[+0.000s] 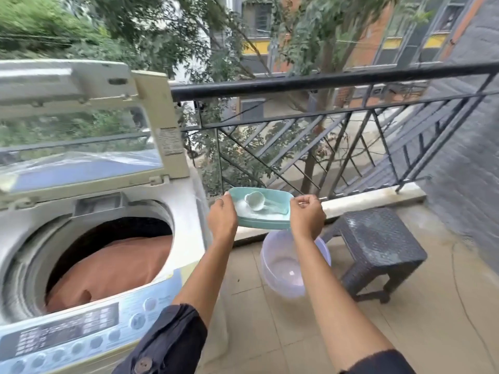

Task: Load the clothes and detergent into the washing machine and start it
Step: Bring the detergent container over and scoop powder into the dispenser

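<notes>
We stand on a tiled balcony, with a black metal railing (324, 79) and trees and buildings beyond it. Our left hand (222, 215) curls round the left end of a shallow teal rectangular plastic tub (264, 224), and our right hand (306, 214) pinches its right end, so both hands are closed on it and carry it level in the air. Inside lie white detergent powder (272, 216) and a small white plastic scoop (255, 201), its bowl resting on the powder. The tub hangs just right of the cream top-loading washing machine (186, 238), not yet over the drum. Below it on the floor sits a translucent lilac plastic basin (283, 268), beside a dark woven stool (378, 238). The machine's windowed lid (81, 125) stands raised, and a rust-orange cloth (116, 268) fills the drum, so we judge the clothes are loaded and the detergent is the step in hand. To do it well we should keep the tub flat while moving it left, free one hand for the scoop only once the other holds the tub securely, and tip the powder low over the drum so none spills onto the blue control panel (67, 336).
</notes>
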`<state>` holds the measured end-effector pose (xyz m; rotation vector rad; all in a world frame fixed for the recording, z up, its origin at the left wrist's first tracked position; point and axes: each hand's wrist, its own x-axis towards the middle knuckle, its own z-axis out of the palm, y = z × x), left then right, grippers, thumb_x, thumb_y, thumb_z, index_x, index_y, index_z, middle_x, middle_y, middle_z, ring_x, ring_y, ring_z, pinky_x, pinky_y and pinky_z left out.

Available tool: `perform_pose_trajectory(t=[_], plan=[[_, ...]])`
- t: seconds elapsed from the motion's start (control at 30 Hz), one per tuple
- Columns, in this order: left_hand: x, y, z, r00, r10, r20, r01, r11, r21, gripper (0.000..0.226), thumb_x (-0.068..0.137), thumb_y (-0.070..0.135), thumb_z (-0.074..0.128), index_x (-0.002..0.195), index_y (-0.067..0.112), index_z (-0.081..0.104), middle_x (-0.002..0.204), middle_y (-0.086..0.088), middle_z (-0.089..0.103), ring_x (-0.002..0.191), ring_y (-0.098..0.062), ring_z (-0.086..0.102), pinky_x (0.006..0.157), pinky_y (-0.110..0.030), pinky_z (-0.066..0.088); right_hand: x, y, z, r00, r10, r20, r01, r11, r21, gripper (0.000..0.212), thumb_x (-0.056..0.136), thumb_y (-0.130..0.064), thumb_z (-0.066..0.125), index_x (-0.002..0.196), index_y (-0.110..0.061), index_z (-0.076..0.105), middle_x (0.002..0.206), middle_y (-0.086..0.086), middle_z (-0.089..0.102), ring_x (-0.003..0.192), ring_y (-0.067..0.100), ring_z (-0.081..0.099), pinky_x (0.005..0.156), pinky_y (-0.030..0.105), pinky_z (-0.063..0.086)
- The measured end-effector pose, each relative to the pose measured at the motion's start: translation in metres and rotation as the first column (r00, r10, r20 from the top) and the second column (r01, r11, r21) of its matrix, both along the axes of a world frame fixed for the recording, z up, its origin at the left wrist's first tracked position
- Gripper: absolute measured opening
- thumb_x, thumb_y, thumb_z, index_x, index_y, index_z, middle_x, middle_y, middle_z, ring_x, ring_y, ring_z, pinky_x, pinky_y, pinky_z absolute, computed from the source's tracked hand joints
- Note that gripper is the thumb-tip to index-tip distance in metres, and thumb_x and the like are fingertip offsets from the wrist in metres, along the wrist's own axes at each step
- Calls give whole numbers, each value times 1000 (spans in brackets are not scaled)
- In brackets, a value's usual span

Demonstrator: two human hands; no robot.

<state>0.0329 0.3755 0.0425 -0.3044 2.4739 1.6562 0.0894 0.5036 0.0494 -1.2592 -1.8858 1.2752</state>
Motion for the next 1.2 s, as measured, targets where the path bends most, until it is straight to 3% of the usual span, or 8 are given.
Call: perform_pose_trajectory(t=[0.2,0.37,0.53,0.67,0.83,1.0,1.2], plan=[[-21,-89,-1,992,124,7,-124,992,32,45,99,36,32,123,9,59,129,-15,57,120,-32,48,100,-35,34,-37,-81,-3,991,128,37,-130,989,71,8,82,-14,57,79,-19,62,90,5,71,87,30,63,65,27,39],[-42,-172,-12,980,198,26,-199,976,84,43,99,36,33,120,10,61,127,-15,59,118,-32,50,101,-36,36,-76,-160,-10,966,249,72,-258,954,156,16,78,-7,58,86,-19,66,95,5,71,90,29,63,68,30,44],[-69,-248,-21,974,221,43,-224,972,74,41,101,31,32,124,8,58,131,-16,56,122,-32,48,99,-35,34,-107,-232,-15,915,359,187,-404,840,363,13,80,-9,63,89,-16,69,104,7,64,103,29,56,81,34,42],[-91,-294,-37,972,224,70,-230,969,86,42,100,33,32,121,9,58,128,-15,58,119,-33,50,100,-37,36,-132,-285,-23,886,394,246,-464,727,506,14,78,-9,65,88,-16,73,99,9,67,102,32,56,85,38,39],[-108,-328,-56,971,227,76,-234,966,108,40,101,30,31,123,10,57,129,-12,57,120,-30,49,99,-35,35,-155,-324,-34,769,505,392,-637,654,407,21,87,-12,58,102,-17,72,108,4,69,107,24,55,90,30,38],[-116,-343,-74,970,206,129,-222,966,133,39,101,29,31,126,13,55,131,-13,56,121,-29,48,98,-34,34,-168,-337,-51,602,509,615,-767,584,267,36,85,-18,60,121,-20,64,119,7,67,115,26,56,98,32,41],[-127,-352,-90,961,198,191,-236,950,202,37,99,35,35,122,16,56,127,-12,57,118,-31,51,104,-42,39,-179,-343,-63,479,547,687,-849,487,204,31,85,-23,62,113,-32,67,113,-2,69,117,20,52,101,30,34]])
